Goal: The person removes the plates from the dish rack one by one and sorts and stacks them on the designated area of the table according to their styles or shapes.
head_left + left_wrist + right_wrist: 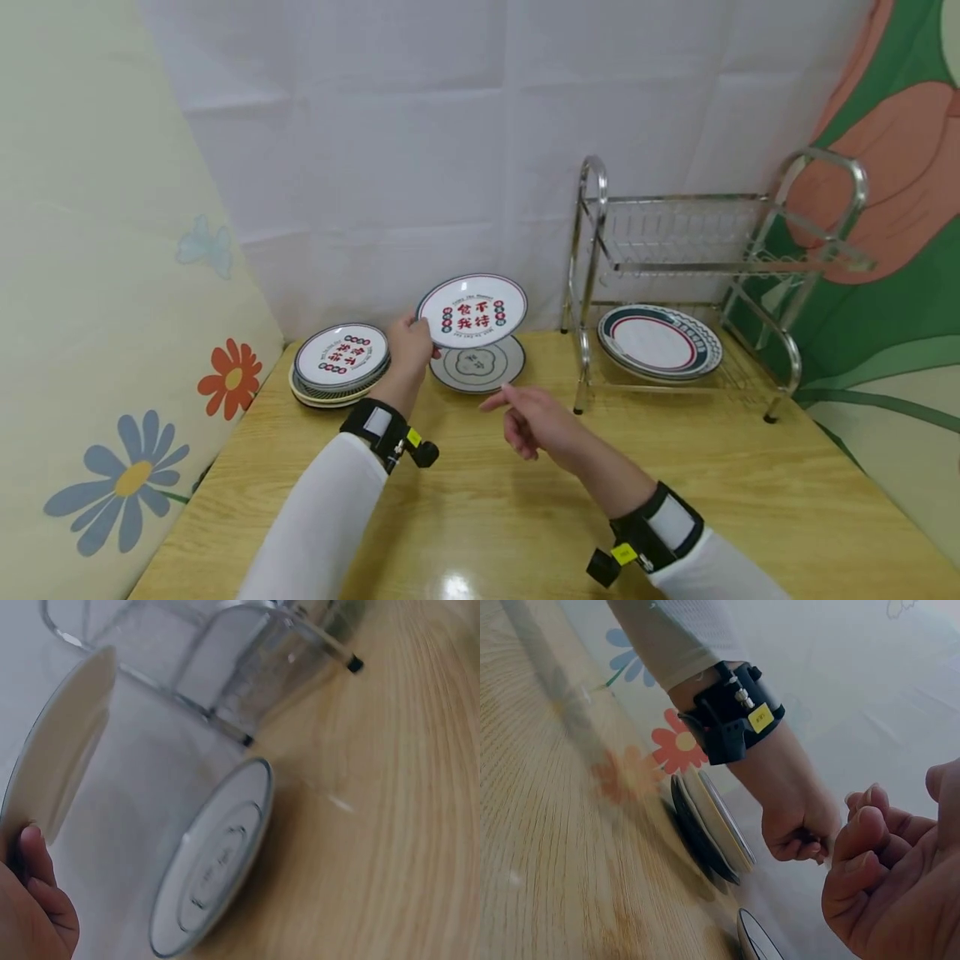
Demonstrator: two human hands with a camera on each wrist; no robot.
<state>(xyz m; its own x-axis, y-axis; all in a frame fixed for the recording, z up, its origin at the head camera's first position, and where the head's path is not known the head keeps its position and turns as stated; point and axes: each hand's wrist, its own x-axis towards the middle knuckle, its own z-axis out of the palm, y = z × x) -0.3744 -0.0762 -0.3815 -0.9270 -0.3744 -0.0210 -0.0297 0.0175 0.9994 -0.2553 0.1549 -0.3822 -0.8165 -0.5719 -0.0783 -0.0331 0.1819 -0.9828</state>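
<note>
My left hand (pixel 408 354) grips the left edge of a white plate (pixel 472 311) with red characters and a dark rim. The plate is raised and tilted, and its pale underside shows in the left wrist view. Below and partly behind it, a grey-white plate (pixel 480 367) with a flower-shaped outline lies on the table. My right hand (pixel 543 421) hovers in front of that lower plate, holding nothing, index finger pointing left and the other fingers loosely curled. Left of my left hand is a stack of plates (pixel 341 358), topped by one with red characters.
A two-tier metal dish rack (pixel 690 268) stands at the back right. On its lower tier lie several plates (pixel 660 340), the top one dark-rimmed with a red ring. White cloth (pixel 390 150) hangs behind the wooden table (pixel 465 500).
</note>
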